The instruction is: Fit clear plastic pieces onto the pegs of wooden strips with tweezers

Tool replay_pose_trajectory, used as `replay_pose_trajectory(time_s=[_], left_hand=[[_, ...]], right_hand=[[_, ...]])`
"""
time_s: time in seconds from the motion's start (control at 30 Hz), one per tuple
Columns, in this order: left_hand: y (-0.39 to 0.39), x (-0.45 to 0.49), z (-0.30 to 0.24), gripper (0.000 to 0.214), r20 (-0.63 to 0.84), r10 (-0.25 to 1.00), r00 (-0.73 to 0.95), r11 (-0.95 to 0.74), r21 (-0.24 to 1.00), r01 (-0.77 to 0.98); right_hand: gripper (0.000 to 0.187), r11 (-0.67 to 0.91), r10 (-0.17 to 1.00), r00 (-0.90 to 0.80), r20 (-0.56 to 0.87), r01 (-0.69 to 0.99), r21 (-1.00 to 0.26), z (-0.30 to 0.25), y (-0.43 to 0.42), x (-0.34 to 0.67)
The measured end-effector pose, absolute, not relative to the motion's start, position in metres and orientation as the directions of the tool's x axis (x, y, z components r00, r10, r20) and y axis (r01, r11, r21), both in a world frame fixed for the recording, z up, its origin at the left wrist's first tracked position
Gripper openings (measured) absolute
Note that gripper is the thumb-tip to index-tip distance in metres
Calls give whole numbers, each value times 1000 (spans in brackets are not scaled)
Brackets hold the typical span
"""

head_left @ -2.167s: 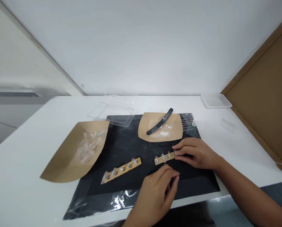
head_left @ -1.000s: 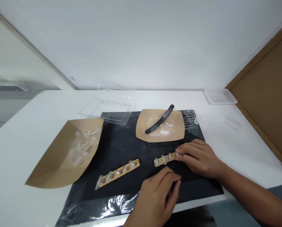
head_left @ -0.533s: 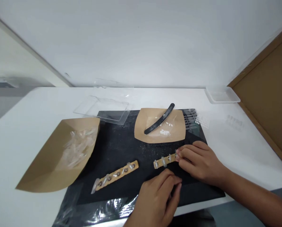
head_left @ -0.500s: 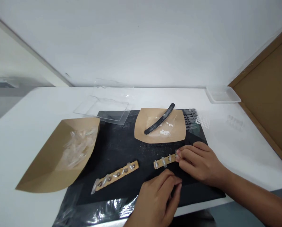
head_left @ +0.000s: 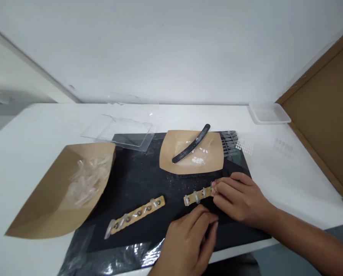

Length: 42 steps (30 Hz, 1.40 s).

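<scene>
Two short wooden strips lie on the black mat, fitted with round metal studs and clear nail tips. My right hand [head_left: 240, 197] is at the far end of the right strip [head_left: 191, 198], its thumb and fingers pinched on a clear nail tip [head_left: 212, 184] there. The fingers hide most of that tip and the strip's end. Just in front of this strip, my left hand [head_left: 190, 237] rests with curled fingers, and nothing shows in them. The left strip [head_left: 139, 212] lies untouched at an angle, with a nail tip [head_left: 110, 229] sticking out at its near end.
A cardboard tray [head_left: 48, 191] at left holds loose clear nail tips [head_left: 88, 180]. Behind the strips, another tray [head_left: 168, 163] bears a curved black nail file [head_left: 191, 145] and small white pieces [head_left: 198, 160]. Clear sheets [head_left: 125, 132] and a plastic box [head_left: 270, 115] stand farther back.
The whole view has shifted slightly, so things on the table appear a little farther left. Both hands keep nearly the same pose beside the right strip.
</scene>
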<state>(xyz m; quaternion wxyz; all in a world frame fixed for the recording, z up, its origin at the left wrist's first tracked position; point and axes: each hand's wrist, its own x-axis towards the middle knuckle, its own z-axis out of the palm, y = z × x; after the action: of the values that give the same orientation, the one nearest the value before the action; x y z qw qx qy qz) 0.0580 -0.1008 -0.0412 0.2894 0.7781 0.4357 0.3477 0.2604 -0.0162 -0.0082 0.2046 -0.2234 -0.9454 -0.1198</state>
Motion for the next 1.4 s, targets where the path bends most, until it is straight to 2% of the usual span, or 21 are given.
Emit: replay_pose_trajectory(time_s=[0.23,0.83,1.13,1.27,1.4], left_hand=[[-102,58,-40,15,269,887,374,-433,766,475],[-103,59,-41,16,298,886,355,-447,754,481],[-105,59,-42,16,295,894,337,-431,770,470],[-105,59,-42,15,309,893,327,-438,763,476],[-106,58,-42,15,299,895,331,-432,768,473]], right_hand=[[24,877,372,-822,432,463,127,-9,-15,261],[13,884,380,-809,449,461,83,-18,-15,268],[16,875,430,-690,582,476,-83,-33,-8,267],[8,869,482,-644,594,437,-231,-36,-1,269],[12,831,556,-626,547,406,-380,-36,0,270]])
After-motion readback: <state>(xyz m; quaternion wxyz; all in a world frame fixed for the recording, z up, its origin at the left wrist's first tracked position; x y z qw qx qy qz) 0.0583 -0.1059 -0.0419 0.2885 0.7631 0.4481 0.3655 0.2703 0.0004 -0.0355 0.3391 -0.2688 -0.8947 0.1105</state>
